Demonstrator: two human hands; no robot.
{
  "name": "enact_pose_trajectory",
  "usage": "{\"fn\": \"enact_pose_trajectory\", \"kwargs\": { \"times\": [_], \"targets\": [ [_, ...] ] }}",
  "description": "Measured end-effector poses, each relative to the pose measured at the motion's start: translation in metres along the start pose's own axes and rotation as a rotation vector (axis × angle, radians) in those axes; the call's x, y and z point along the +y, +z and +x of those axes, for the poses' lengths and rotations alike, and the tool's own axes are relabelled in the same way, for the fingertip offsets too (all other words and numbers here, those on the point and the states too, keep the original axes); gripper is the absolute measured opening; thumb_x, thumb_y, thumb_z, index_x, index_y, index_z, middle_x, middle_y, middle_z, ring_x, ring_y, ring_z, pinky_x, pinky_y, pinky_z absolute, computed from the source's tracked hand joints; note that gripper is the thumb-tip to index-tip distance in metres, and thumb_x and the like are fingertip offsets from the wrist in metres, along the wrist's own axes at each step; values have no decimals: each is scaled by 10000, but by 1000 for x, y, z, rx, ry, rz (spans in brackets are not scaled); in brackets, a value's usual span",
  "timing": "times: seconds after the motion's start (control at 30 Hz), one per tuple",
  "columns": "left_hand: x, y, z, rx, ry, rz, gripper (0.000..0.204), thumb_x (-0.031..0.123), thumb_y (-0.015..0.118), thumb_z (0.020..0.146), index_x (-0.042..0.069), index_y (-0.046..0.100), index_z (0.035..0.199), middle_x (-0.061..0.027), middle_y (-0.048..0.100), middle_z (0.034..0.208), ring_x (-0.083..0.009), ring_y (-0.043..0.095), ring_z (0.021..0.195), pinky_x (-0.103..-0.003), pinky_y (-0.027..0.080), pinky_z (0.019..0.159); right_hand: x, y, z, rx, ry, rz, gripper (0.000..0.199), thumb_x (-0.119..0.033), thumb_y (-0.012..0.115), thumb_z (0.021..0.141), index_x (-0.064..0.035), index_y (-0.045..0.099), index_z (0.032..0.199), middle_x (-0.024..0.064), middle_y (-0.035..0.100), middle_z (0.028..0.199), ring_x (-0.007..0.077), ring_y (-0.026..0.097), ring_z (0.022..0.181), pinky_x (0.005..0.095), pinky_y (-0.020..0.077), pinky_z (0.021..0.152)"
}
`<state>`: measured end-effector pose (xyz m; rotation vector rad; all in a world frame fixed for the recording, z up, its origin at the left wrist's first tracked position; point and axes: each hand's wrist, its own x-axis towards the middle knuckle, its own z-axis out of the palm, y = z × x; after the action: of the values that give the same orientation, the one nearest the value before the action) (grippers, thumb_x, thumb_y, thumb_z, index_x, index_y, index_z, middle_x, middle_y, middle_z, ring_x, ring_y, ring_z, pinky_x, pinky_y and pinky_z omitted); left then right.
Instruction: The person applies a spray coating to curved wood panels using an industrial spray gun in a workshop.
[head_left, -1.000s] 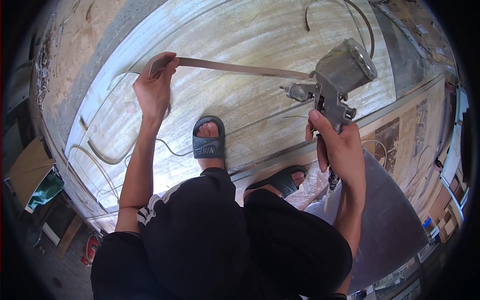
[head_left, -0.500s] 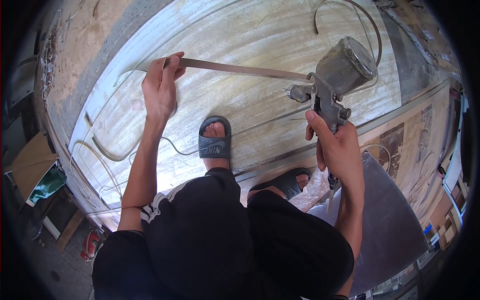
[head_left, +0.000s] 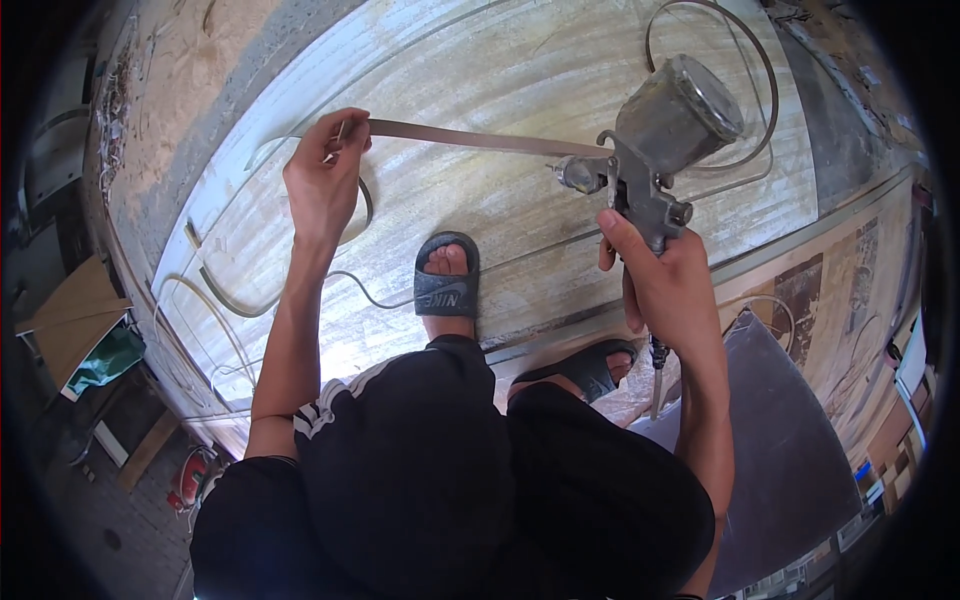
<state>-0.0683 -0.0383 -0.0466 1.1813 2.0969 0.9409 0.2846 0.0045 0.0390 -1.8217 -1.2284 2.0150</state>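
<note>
My left hand (head_left: 322, 185) pinches a long, thin brown edging strip (head_left: 480, 139) between thumb and fingers. From there the strip stretches rightward, its far part passing behind the spray gun (head_left: 636, 190). Another stretch of strip hangs in a curve just below my left fingers. Wrapped round the gun's handle is my right hand (head_left: 672, 295), thumb up near the trigger. A dull metal cup (head_left: 672, 118) with a shiny lid tops the gun, and the nozzle points left toward the strip. Below the handle a thin hose (head_left: 657, 390) runs down.
A large pale, stained board (head_left: 520, 220) lies underfoot, and one sandalled foot (head_left: 446, 275) stands on it. Curved strips (head_left: 235, 305) lie at its left. A dark sheet (head_left: 775, 450) is at lower right, a scuffed wooden board (head_left: 850, 290) beyond it. Cardboard (head_left: 75, 300) sits at far left.
The spray gun has shifted slightly left along the strip, with my right hand. My left hand has turned a little, and the strip's hanging curve below it shows more.
</note>
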Motion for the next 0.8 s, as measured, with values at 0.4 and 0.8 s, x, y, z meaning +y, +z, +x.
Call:
{"fn": "enact_pose_trajectory", "kwargs": {
  "times": [0.4, 0.8],
  "targets": [
    [5, -22, -1, -52, 103, 254, 333, 239, 619, 1083, 4, 738, 1288, -107, 756, 989, -156, 733, 936, -268, 560, 847, 4, 8, 7, -8, -25, -75, 459, -384, 636, 1074, -33, 618, 780, -9, 557, 611, 77, 475, 369, 266, 339, 349],
    [-9, -47, 30, 13, -224, -217, 251, 128, 740, 993, -79, 733, 1135, -141, 778, 1003, -191, 771, 910, -276, 603, 873, -6, 27, 16, -120, -97, 35, 442, -367, 635, 1076, -37, 633, 782, -15, 557, 596, 72, 466, 371, 264, 332, 352]
  ]
}}
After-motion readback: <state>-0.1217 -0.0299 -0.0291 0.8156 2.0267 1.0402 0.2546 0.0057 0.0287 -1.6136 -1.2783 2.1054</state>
